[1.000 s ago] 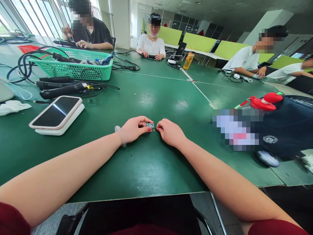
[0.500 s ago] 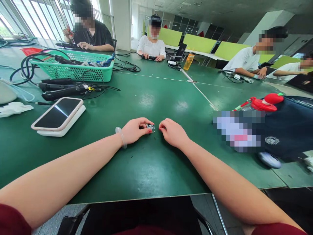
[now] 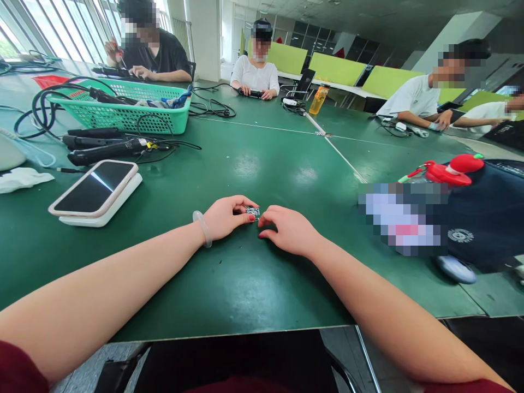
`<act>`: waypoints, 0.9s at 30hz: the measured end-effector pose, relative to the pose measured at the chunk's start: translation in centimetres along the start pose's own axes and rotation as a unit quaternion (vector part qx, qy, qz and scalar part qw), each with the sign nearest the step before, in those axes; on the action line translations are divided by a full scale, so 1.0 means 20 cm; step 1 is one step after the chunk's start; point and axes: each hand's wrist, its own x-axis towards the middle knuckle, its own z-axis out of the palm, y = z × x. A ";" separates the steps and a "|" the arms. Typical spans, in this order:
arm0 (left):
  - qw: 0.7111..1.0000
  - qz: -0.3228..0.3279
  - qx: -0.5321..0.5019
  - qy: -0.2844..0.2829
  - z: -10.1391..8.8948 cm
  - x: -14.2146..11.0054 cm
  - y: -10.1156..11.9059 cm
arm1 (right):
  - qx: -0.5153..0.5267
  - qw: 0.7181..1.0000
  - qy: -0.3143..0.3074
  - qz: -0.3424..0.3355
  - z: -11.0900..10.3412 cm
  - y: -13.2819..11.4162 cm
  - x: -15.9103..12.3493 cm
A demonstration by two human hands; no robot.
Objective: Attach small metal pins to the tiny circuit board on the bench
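Observation:
My left hand, with a pale bracelet on its wrist, is closed around a small circuit board. The board is a flat piece with a dark and silvery pattern, and thumb and fingers pinch it by its left part. Just to the right, my right hand rests low over the green table. Its thumb and index finger are apart, close to the board's right edge, and I see nothing between them. A tiny dark speck lies nearer the front edge.
At left are a phone on a white box, black handheld devices with cables, and a green basket. A dark bag and a mouse lie at right. Several people sit across the table, near an orange bottle.
My right hand has moved slightly left and down toward the circuit board, and its thumb and index finger have parted. The left hand keeps its hold. The view has shifted slightly.

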 end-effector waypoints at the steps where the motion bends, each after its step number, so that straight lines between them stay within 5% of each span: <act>1: 1.000 0.000 -0.001 -0.001 0.00 0.00 0.00 | 0.004 1.000 0.002 -0.007 0.00 0.01 0.00; 13: 1.000 0.002 0.016 -0.003 0.00 0.00 0.00 | -0.046 0.998 -0.009 -0.048 0.02 0.03 0.01; 20: 1.000 0.009 0.014 -0.008 0.00 -0.01 0.01 | 0.042 0.983 0.177 -0.008 0.01 0.00 0.01; 27: 0.999 0.030 0.039 -0.011 0.01 -0.01 0.00 | 0.032 0.981 0.187 -0.030 0.06 -0.04 0.02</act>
